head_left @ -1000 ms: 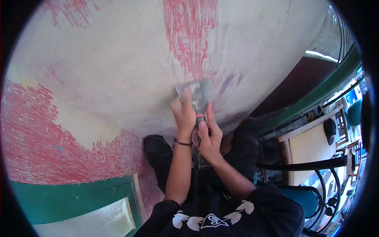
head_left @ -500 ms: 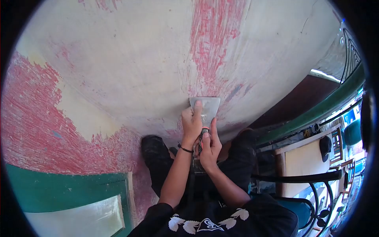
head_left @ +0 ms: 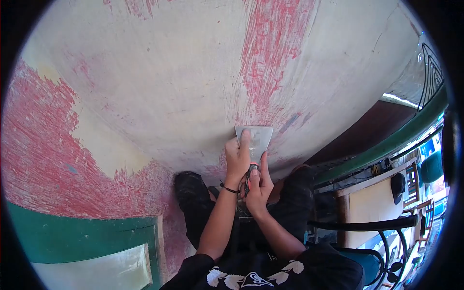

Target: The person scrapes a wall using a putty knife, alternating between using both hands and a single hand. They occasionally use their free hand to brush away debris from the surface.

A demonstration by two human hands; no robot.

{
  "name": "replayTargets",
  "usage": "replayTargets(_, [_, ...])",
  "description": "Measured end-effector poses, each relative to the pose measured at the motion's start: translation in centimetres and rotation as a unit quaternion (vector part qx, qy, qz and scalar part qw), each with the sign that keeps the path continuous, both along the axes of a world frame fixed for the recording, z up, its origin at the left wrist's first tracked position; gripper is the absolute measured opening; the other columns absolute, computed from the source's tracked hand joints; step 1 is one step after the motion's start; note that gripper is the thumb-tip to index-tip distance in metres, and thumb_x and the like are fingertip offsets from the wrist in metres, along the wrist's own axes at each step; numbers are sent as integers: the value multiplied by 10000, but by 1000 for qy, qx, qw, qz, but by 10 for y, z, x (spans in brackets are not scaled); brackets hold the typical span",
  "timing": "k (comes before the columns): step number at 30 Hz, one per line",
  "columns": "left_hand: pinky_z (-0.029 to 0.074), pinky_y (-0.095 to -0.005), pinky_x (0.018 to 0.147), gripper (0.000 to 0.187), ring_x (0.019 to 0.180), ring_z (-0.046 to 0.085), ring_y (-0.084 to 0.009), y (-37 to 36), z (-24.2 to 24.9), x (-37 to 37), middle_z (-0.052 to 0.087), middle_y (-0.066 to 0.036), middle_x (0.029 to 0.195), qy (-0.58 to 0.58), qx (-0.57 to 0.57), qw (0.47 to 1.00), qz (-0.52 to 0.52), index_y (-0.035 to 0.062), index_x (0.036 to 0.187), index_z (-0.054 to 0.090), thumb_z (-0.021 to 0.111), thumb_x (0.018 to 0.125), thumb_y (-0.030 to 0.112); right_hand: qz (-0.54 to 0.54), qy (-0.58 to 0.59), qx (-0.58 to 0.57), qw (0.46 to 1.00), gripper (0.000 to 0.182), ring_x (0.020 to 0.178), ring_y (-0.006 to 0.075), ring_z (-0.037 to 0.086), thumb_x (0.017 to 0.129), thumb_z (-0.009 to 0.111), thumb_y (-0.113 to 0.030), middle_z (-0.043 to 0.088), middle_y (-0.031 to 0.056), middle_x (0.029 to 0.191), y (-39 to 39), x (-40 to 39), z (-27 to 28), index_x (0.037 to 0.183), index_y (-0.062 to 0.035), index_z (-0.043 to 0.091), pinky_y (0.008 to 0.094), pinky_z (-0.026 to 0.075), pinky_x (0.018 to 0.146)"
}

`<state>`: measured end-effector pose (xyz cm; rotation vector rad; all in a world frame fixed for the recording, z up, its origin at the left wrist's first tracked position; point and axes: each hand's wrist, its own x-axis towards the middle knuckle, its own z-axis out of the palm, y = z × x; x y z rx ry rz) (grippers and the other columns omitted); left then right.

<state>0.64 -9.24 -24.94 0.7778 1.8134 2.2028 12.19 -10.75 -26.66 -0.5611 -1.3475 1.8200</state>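
A wide-bladed putty knife [head_left: 261,138] lies with its blade against the wall [head_left: 183,72], below a streak of scraped red paint [head_left: 272,48]. My left hand [head_left: 238,157] is closed on the blade's left side, its thumb pressed on the blade's face. Just below and to the right, my right hand [head_left: 258,188] is wrapped round the dark and red handle, with one finger stretched up toward the blade. The handle is mostly hidden by my fingers.
Rough red paint [head_left: 43,145] borders pale filler at the left. Below it is a green frame [head_left: 82,237] around a pale panel. A chair with a black metal frame [head_left: 367,223] stands close on my right, near a table [head_left: 374,208]. My knees flank the work.
The view has tilted slightly, so the wall and hands appear a little lower and to the right. Both hands keep the same grip on the putty knife.
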Motion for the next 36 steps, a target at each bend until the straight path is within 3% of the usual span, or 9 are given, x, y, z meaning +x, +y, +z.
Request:
replayTargets(3, [407,-342,536,557,606,477,-86,1,30,-4,554,-16,601,6,-3,1000,-2,-53,715,603,515,1065,372,13,5,-8,1000,597,484,57,481,1079,435,-133,584,15,722,5,0,30,1624,-98,194,228,413,431])
replayTargets(6, [390,-348,522,563,595,462,-84,2,34,1,530,-11,585,16,0,1000,16,-45,692,580,517,1065,371,23,7,-8,1000,595,478,59,479,1078,432,-131,586,19,728,7,1,28,1624,-100,195,225,413,429])
replayTargets(10, [382,-349,515,565,587,455,-86,4,-9,5,524,-10,581,40,-23,999,25,-50,695,576,521,1063,374,-9,4,16,1000,596,460,64,476,1077,438,-135,585,27,718,7,2,-21,1625,-122,203,223,405,416])
replayTargets(16, [424,-320,538,551,609,508,-78,10,5,9,588,-1,628,-29,11,999,19,-45,711,609,521,1068,366,21,1,-36,999,595,464,57,462,1072,444,-116,576,16,719,10,11,12,1619,-96,213,234,405,431])
replayTargets(19, [436,-305,549,544,613,514,-72,7,-7,9,610,-5,644,-29,-15,999,10,-46,735,629,519,1070,368,-39,-17,110,993,586,483,48,455,1069,452,-107,571,-4,739,14,3,-27,1615,-93,237,231,409,443])
replayTargets(22, [429,-314,541,532,617,512,-71,13,-10,9,610,-5,648,14,4,1000,26,-49,748,632,521,1069,361,-3,10,-2,1000,580,496,41,447,1069,459,-105,569,-16,756,12,7,-16,1611,-92,255,229,412,453])
replayTargets(28, [426,-350,547,531,612,504,-96,16,46,1,584,-20,626,27,20,999,12,-51,742,598,514,1069,358,5,22,30,999,585,500,41,460,1072,469,-125,574,-12,772,22,4,35,1611,-77,246,223,414,454])
replayTargets(32, [422,-343,549,536,614,490,-94,12,-3,8,562,-23,618,25,-24,999,32,-49,741,591,519,1064,373,-5,2,13,1000,579,534,34,446,1068,472,-123,538,-31,762,14,11,-6,1608,-81,265,218,399,477])
replayTargets(36, [428,-329,558,537,635,501,-80,16,9,7,574,-15,640,19,-13,999,32,-45,761,609,508,1067,385,10,-4,-20,1000,578,553,31,438,1065,478,-129,509,-45,753,18,11,7,1606,-87,279,219,396,490])
